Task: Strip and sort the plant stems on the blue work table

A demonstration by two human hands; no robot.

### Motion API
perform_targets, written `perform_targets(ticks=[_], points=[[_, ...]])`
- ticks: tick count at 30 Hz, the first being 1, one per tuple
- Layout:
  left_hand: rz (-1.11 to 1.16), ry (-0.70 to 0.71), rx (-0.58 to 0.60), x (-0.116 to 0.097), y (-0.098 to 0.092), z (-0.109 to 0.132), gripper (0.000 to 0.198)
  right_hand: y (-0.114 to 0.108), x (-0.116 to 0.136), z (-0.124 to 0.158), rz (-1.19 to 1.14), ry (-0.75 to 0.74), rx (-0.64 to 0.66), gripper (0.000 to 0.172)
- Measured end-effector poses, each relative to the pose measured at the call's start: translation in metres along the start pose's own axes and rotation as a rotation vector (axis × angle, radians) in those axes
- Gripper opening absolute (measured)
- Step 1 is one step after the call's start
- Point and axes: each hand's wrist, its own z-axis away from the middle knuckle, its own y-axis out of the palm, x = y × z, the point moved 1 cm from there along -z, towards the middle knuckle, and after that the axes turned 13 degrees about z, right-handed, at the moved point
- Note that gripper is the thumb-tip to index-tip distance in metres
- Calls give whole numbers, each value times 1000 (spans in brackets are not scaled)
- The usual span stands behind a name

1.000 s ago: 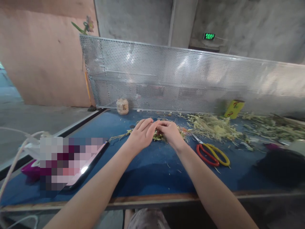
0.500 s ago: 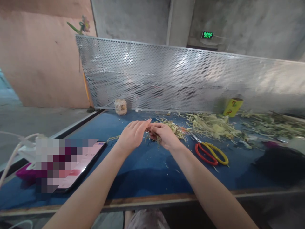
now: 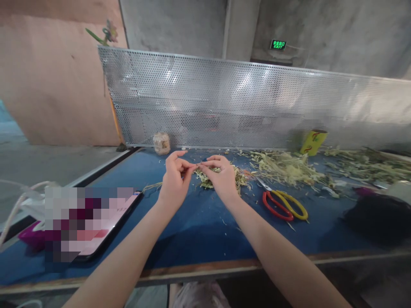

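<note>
My left hand (image 3: 176, 176) and my right hand (image 3: 225, 179) meet fingertip to fingertip over the blue tabletop (image 3: 199, 231). Thumb and index finger are pinched in each; whatever lies between them is too small to make out. Just beneath and behind my right hand spreads a small pile of dried, pale green plant shreds (image 3: 207, 183), partly covered by it. Thin yellowish strands (image 3: 153, 186) lie to the left of my left hand. Scissors with one red and one yellow handle (image 3: 284, 206) rest to the right of my right forearm, blades toward the pile.
A phone (image 3: 112, 222), partly pixelated, leans at the left. Behind stand a wrapped whitish roll or jar (image 3: 161, 143), a perforated metal panel (image 3: 208, 98) and a yellow box (image 3: 314, 143). Larger plant heaps (image 3: 285, 168) and a dark bag-like bundle (image 3: 379, 220) lie right.
My right hand has let go of a brownish plant clump, and shreds now show on the table below. My left hand has turned from flat fingers to a pinch.
</note>
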Motion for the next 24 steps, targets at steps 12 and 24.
perform_targets(ticks=[12, 24], points=[[115, -107, -31, 1, -2, -2, 38, -6, 7, 1, 10, -205, 177, 9], [120, -127, 40, 2, -1, 0, 36, -12, 6, -9, -244, -17, 378, 6]])
